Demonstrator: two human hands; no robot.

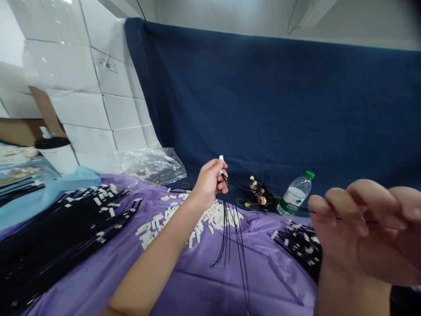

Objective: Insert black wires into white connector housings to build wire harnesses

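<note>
My left hand (210, 182) is raised near the middle of the view, its fingers pinched together. A small white plastic tab (221, 158) sticks up from the fingertips, with a thin black strand running off it to the right. A bunch of thin black cords (226, 228) hangs down from the same hand. Close to the camera at the right, my right hand (365, 232) has its fingers curled, and a black cord (338, 218) passes across them. A pile of loose white tabs (158, 224) lies on the purple cloth (204, 276) below my left hand.
Black cords with white tabs lie heaped at the left (66, 237), and a smaller bundle (302, 241) at the right. A clear plastic bag (154, 164), artificial flowers (259, 195) and a green-capped bottle (296, 193) stand before the blue curtain (279, 109). White boxes (79, 105) are stacked left.
</note>
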